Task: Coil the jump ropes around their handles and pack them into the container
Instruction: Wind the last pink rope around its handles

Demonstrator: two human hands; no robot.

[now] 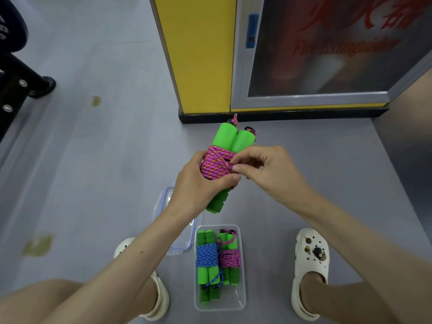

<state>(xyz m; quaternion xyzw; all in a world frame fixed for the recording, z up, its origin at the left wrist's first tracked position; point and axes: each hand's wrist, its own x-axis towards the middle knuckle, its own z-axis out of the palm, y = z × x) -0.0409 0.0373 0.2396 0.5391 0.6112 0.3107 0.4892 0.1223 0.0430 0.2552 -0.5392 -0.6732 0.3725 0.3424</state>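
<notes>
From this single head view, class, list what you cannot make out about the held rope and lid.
Head view: free end of the pink rope, hidden under the right hand.
Head view: lid, mostly behind the left forearm.
Head view: middle of the green handles, under the left hand.
Head view: cabinet lettering, blurred.

cabinet door (327, 54) | red lettering "Fire Extinguisher" | red characters above: unreadable

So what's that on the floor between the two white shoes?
The clear container sits between the left shoe and the right shoe, holding two coiled jump ropes, one blue rope and one pink rope. The head view shows it.
</notes>
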